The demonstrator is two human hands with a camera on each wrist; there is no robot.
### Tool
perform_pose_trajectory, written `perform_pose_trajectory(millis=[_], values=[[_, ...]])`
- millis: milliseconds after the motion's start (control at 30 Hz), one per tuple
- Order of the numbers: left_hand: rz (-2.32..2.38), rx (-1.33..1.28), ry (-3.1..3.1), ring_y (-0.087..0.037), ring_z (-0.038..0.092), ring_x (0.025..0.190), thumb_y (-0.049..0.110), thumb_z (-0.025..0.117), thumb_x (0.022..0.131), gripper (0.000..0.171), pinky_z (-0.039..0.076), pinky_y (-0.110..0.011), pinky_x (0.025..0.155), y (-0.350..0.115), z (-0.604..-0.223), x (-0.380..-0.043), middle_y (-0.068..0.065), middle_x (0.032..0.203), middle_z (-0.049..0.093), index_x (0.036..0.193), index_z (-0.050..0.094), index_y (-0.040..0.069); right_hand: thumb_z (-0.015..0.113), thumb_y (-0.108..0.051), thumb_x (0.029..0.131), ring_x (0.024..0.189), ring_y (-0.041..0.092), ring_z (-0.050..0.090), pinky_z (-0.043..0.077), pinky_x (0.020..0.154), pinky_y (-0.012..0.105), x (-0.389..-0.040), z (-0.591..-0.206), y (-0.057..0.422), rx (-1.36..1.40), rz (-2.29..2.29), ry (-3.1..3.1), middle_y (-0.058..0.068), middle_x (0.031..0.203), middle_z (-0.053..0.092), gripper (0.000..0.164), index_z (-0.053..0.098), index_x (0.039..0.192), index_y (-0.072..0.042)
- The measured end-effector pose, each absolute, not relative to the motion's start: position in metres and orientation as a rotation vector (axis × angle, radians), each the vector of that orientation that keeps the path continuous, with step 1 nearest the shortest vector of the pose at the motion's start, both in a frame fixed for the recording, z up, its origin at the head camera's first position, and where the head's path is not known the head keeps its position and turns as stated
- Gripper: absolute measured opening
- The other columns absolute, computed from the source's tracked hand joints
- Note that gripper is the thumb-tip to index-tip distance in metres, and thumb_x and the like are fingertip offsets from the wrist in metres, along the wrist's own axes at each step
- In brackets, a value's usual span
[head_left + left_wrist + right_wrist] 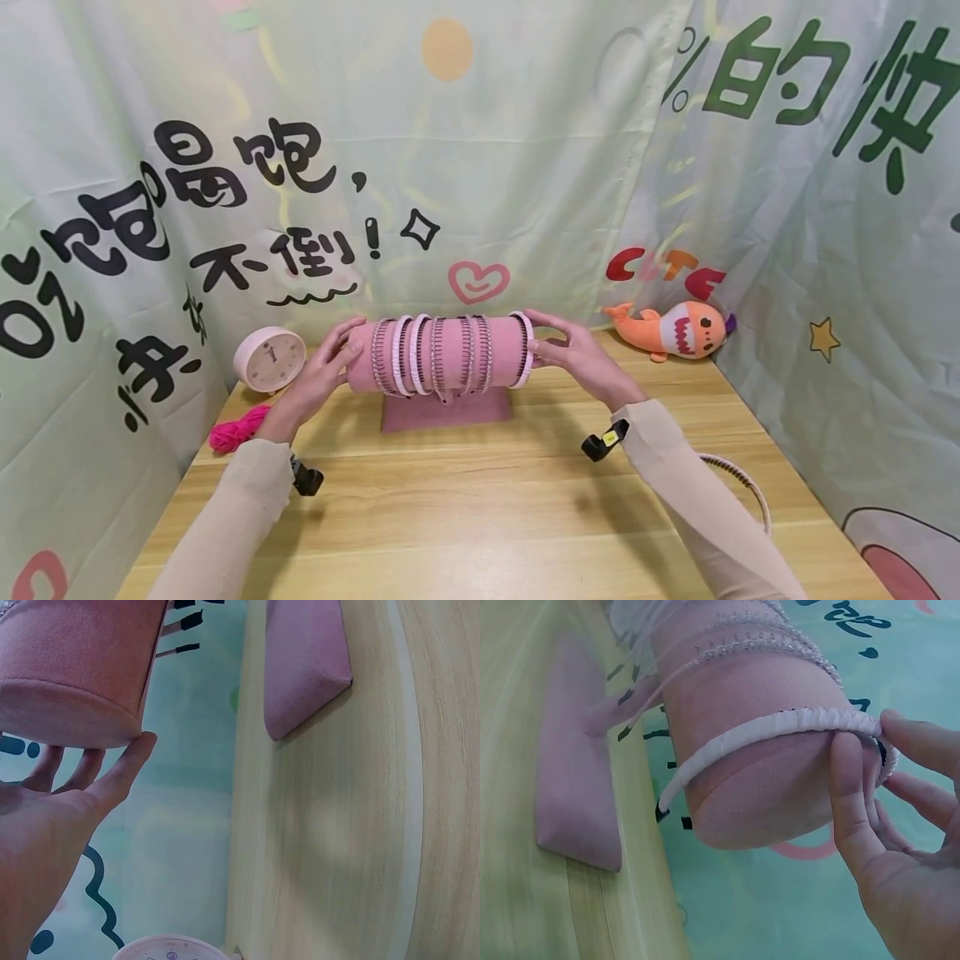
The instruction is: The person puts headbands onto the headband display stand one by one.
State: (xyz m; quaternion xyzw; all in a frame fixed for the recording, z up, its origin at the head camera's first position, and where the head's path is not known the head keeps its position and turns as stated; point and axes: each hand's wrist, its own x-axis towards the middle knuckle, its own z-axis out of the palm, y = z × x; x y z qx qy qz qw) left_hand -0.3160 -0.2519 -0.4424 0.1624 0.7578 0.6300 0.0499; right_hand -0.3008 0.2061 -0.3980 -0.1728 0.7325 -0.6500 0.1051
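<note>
In the head view, a pink padded headband stand (506,342) carries several headbands, some beaded and some white. My left hand (330,367) holds the stand's left end, thumb at the front and other fingers around the end. The left wrist view shows those fingertips (142,742) against the roll's end (75,709). At the opposite end, my right hand (577,354) pinches a white wrapped headband (522,350) between thumb and fingers. This white headband (772,727) sits around the roll's right edge in the right wrist view, its lower tip standing off the roll.
A round pink clock (270,358) and a bright pink yarn bundle (236,429) lie at the left. An orange plush toy (675,329) sits in the back right corner. Another headband (742,479) lies beside my right forearm. Printed curtains (525,208) hang behind the wooden table (450,508).
</note>
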Motion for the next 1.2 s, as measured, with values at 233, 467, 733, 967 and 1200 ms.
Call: perform_pose_trajectory(millis=[233,467,733,967,1200], values=[[1.922,0.503,2.307,-0.017,0.046,0.143,0.037,0.044,0.119,0.058,0.055,-0.023,0.104,-0.252,-0.443,-0.316,-0.015,0.178,0.023,0.173,0.026,0.025,0.074,-0.034,0.106,0.133,0.031,0.063,0.059,0.105,0.049,-0.304,-0.4,0.2,-0.542,-1.746,2.378,0.0,0.173,0.038,0.062,0.051,0.163,-0.032],[1.92,0.501,2.309,-0.017,0.047,0.142,0.037,0.044,0.119,0.058,0.055,-0.024,0.104,-0.252,-0.443,-0.316,-0.014,0.178,0.023,0.173,0.026,0.026,0.074,-0.042,0.106,0.155,0.037,0.044,0.046,0.12,0.064,-0.311,-0.403,0.198,-0.57,-1.672,2.452,0.004,0.171,0.044,0.063,0.049,0.163,-0.034],[1.921,0.502,2.301,-0.016,0.047,0.141,0.037,0.044,0.119,0.058,0.055,-0.023,0.104,-0.252,-0.442,-0.316,-0.015,0.178,0.022,0.173,0.026,0.025,0.067,-0.026,0.111,0.156,0.035,0.042,0.042,0.125,0.061,-0.319,-0.409,0.191,-0.787,-1.625,2.528,0.011,0.168,0.045,0.057,0.048,0.164,-0.019],[1.91,0.507,2.313,-0.015,0.047,0.141,0.037,0.043,0.119,0.058,0.055,-0.022,0.103,-0.252,-0.442,-0.315,-0.015,0.177,0.023,0.173,0.026,0.025,0.066,-0.027,0.111,0.154,0.032,0.043,0.039,0.127,0.061,-0.323,-0.412,0.184,-0.849,-1.596,2.586,0.009,0.165,0.048,0.052,0.052,0.161,-0.02],[1.911,0.509,2.315,-0.016,0.046,0.143,0.036,0.043,0.119,0.058,0.055,-0.023,0.104,-0.252,-0.442,-0.316,-0.014,0.177,0.023,0.173,0.026,0.025,0.069,-0.032,0.11,0.148,0.03,0.05,0.041,0.125,0.061,-0.326,-0.414,0.175,-0.844,-1.641,2.56,0.005,0.161,0.051,0.051,0.055,0.158,-0.026]])
